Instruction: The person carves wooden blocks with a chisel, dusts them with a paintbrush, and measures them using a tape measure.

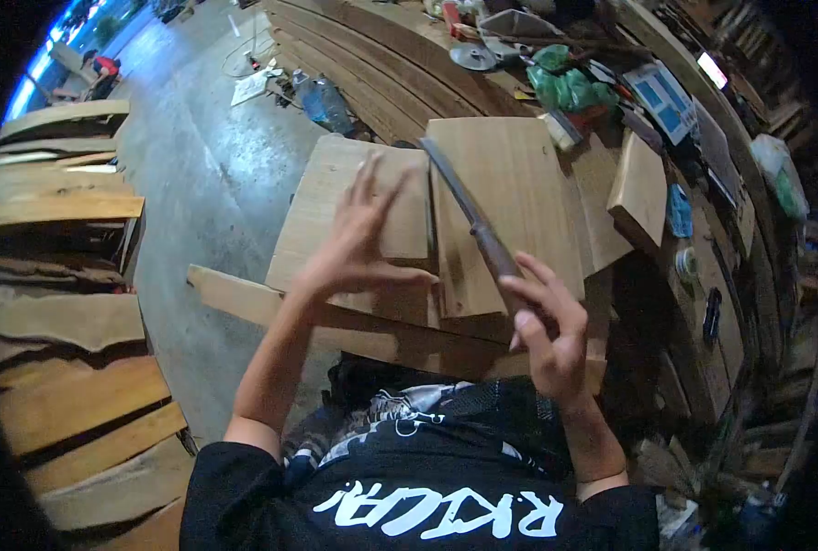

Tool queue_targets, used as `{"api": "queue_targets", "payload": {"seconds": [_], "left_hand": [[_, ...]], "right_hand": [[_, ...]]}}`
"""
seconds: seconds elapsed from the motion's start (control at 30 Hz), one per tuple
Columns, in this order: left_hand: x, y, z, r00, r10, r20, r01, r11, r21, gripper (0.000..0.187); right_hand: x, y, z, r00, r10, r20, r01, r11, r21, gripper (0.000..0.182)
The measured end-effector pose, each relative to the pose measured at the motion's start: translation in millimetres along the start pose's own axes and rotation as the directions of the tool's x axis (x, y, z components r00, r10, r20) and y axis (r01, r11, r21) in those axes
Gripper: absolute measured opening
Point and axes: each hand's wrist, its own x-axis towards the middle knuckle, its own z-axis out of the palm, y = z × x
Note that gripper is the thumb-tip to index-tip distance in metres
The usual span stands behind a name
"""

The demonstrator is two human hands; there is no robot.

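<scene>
Two pale wooden panels lie side by side in front of me, a left panel and a right panel, with a narrow dark gap between them. My left hand is over the left panel, fingers spread, slightly blurred, holding nothing. In my right hand is the dark handle of a long-bladed tool, which slants up and left across the right panel, its tip near the gap. Whether the blade touches the wood I cannot tell. Beneath the panels runs a long plank, close to my body.
Stacked boards line the left side. Beyond the panels are plastic bottles and long planks. At right lie a brush, a green bag, a wood block and a tape roll. A person is far back left.
</scene>
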Motion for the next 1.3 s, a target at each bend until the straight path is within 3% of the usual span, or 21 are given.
{"api": "queue_targets", "payload": {"seconds": [0.1, 0.17, 0.2, 0.3, 0.4, 0.47, 0.5, 0.57, 0.6, 0.67, 0.8, 0.9, 1.1, 1.3], "left_hand": [[3, -20, 7, 0.986, -0.095, 0.139, 0.082, 0.992, 0.1, 0.133], [8, -14, 10, 0.975, -0.149, 0.167, 0.126, 0.982, 0.14, 0.132], [11, -12, 12, 0.969, -0.182, 0.166, 0.156, 0.974, 0.163, 0.131], [10, -8, 16, 0.967, -0.221, 0.124, 0.186, 0.952, 0.242, 0.13], [7, -9, 16, 0.985, -0.16, 0.062, 0.141, 0.96, 0.242, 0.126], [7, -4, 5, 0.987, -0.153, 0.048, 0.141, 0.971, 0.191, 0.12], [6, -7, -2, 0.99, -0.131, 0.055, 0.112, 0.958, 0.264, 0.116], [3, -21, -18, 0.993, -0.092, 0.076, 0.054, 0.913, 0.405, 0.108], [1, -24, -23, 0.997, -0.049, 0.057, 0.018, 0.89, 0.455, 0.095], [-2, -23, -18, 0.992, -0.126, 0.01, 0.11, 0.896, 0.429, 0.093], [2, -4, 12, 0.943, -0.314, -0.11, 0.328, 0.822, 0.465, 0.091], [8, 0, 34, 0.909, -0.361, -0.21, 0.417, 0.764, 0.493, 0.087], [9, 7, 41, 0.911, -0.337, -0.239, 0.413, 0.761, 0.501, 0.084], [7, 9, 42, 0.902, -0.355, -0.244, 0.431, 0.751, 0.5, 0.084]], "right_hand": [[6, 18, -6, 0.998, 0.041, -0.042, -0.045, 0.995, -0.085, 0.026], [7, 13, -4, 0.989, 0.15, 0.007, -0.148, 0.98, -0.133, 0.026], [10, 21, 1, 0.998, -0.054, -0.036, 0.046, 0.979, -0.199, 0.027], [10, 25, 0, 0.99, -0.122, -0.074, 0.105, 0.974, -0.199, 0.022], [2, 36, -7, 0.99, 0.095, -0.1, -0.093, 0.995, 0.023, 0.02], [-3, 39, -12, 0.984, 0.084, -0.158, -0.072, 0.994, 0.079, 0.019], [-5, 41, -16, 0.98, 0.082, -0.183, -0.064, 0.993, 0.104, 0.019], [-9, 47, -23, 0.961, -0.027, -0.276, 0.014, 0.999, -0.052, 0.02], [-8, 52, -28, 0.946, -0.101, -0.308, 0.051, 0.985, -0.166, 0.02], [-6, 53, -33, 0.91, -0.238, -0.339, 0.102, 0.922, -0.374, 0.022], [5, 64, -23, 0.892, -0.329, -0.31, 0.122, 0.835, -0.537, 0.023], [11, 67, -23, 0.875, -0.391, -0.286, 0.124, 0.752, -0.647, 0.022], [30, 93, -60, 0.841, -0.411, -0.353, 0.057, 0.714, -0.697, 0.023], [22, 116, -70, 0.892, -0.338, -0.299, 0.034, 0.712, -0.702, 0.024]]}}
